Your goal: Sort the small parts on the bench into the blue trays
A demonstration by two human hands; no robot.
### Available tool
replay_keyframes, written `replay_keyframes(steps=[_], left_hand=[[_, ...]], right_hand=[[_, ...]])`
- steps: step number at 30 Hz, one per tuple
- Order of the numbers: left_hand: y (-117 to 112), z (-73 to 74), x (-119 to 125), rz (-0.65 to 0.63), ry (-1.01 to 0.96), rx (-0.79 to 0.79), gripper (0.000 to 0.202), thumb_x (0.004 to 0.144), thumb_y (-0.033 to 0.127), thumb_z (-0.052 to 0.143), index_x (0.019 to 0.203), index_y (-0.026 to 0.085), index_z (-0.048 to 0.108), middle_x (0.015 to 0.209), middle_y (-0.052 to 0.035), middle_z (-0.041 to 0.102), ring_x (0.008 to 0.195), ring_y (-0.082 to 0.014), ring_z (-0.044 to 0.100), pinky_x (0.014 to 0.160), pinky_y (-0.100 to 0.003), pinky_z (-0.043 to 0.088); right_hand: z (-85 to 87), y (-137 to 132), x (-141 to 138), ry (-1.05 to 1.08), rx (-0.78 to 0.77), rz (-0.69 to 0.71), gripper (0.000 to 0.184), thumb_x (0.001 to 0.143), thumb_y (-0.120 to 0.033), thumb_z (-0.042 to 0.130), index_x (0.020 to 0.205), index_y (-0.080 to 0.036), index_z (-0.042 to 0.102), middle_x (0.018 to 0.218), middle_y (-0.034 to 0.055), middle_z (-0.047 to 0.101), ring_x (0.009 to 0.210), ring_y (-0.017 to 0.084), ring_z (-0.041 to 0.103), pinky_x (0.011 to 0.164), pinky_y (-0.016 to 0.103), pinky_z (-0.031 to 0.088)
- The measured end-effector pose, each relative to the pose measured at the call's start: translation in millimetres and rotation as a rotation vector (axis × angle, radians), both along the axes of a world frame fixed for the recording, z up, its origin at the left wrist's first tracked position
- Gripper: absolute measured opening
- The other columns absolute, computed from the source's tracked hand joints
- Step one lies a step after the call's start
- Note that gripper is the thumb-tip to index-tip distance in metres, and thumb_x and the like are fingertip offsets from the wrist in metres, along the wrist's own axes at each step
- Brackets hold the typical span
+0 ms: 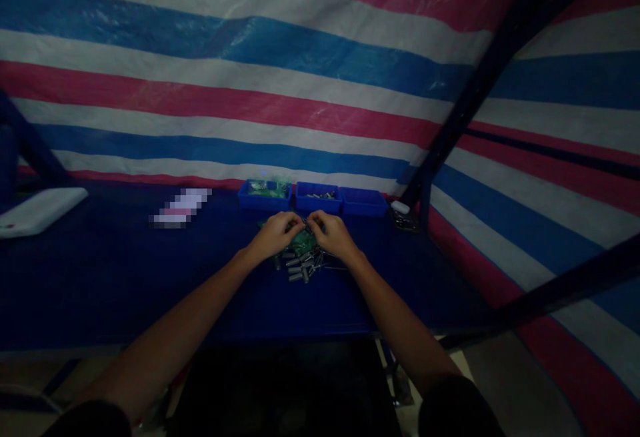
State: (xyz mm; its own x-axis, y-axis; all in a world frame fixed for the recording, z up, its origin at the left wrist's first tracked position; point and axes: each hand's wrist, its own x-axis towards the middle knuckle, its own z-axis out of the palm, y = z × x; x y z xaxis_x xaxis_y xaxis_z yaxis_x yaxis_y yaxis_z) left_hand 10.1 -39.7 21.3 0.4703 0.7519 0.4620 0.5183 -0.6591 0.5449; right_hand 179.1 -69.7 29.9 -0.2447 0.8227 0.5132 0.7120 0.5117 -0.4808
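Observation:
My left hand [274,234] and my right hand [334,234] meet over the middle of the blue table [210,290]. Both have thumb and fingers pinched together, almost touching each other. Whatever lies between the fingertips is too small and dark to name. Just below them is a crumpled green plastic bag [303,242]. A pile of small grey metal cylinders [299,270] spreads in front of the bag, with some thin pin-like pieces on its right side.
Behind my hands stand a blue bin [244,202] with green-tinted bags, a blue bin [319,206] with small metal pieces, and a third blue bin [364,209]. A white case [43,212] lies far left, a blurred-out item [181,208] nearer. Dark-blue posts [450,117] rise at right.

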Motion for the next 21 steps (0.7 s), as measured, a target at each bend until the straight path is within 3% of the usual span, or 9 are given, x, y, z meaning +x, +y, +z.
replay_keyframes(steps=[6,10,13,17,19,21], left_hand=[[-4.3,2.2,1.0,0.042,-0.141,-0.068,0.020,0.080,0.032,0.047,0.082,0.016,0.059,0.078,-0.0028,0.064,0.072,-0.0149,0.059,0.066,-0.025,0.044],[-11.8,5.0,4.9,0.071,-0.081,-0.009,0.025,0.083,0.036,0.044,0.089,0.017,0.059,0.079,-0.0035,0.064,0.076,-0.0166,0.058,0.069,-0.028,0.044],[-27.9,8.4,12.3,0.053,0.103,0.121,0.026,0.080,0.040,0.050,0.090,0.018,0.059,0.081,-0.0049,0.063,0.082,-0.0197,0.056,0.075,-0.032,0.042],[-49.0,11.2,20.4,-0.240,0.329,0.189,0.017,0.076,0.035,0.056,0.078,0.019,0.059,0.080,-0.0040,0.060,0.079,-0.0187,0.056,0.074,-0.031,0.039],[-53.9,11.0,21.2,-0.327,0.396,0.186,0.014,0.076,0.033,0.057,0.076,0.019,0.059,0.078,-0.0033,0.060,0.075,-0.0176,0.056,0.072,-0.030,0.039],[-55.2,10.5,20.5,-0.310,0.448,0.192,0.012,0.075,0.031,0.058,0.075,0.019,0.059,0.078,-0.0034,0.060,0.074,-0.0177,0.056,0.070,-0.030,0.039]], right_hand=[[2.4,-4.1,0.7,0.009,0.001,0.022,0.016,0.082,-0.028,0.045,0.089,-0.019,0.055,0.066,-0.0006,0.057,0.059,0.012,0.051,0.057,0.021,0.034],[9.7,-1.3,3.6,-0.011,0.066,-0.036,0.017,0.084,-0.026,0.039,0.091,-0.019,0.053,0.070,0.0012,0.059,0.061,0.013,0.054,0.060,0.022,0.035],[22.6,11.5,19.7,0.059,0.170,-0.252,0.022,0.086,-0.030,0.036,0.095,-0.018,0.052,0.072,0.0034,0.060,0.063,0.015,0.055,0.061,0.023,0.035],[38.6,36.6,56.0,0.184,0.291,-0.665,0.032,0.089,-0.036,0.028,0.094,-0.015,0.052,0.076,0.0077,0.060,0.071,0.019,0.056,0.065,0.026,0.035],[40.0,48.0,72.4,0.189,0.287,-0.810,0.034,0.089,-0.036,0.026,0.096,-0.014,0.052,0.078,0.0096,0.061,0.074,0.020,0.056,0.066,0.027,0.035],[35.5,56.8,84.1,0.160,0.232,-0.899,0.034,0.089,-0.036,0.028,0.099,-0.013,0.052,0.077,0.0108,0.062,0.073,0.021,0.057,0.066,0.028,0.034]])
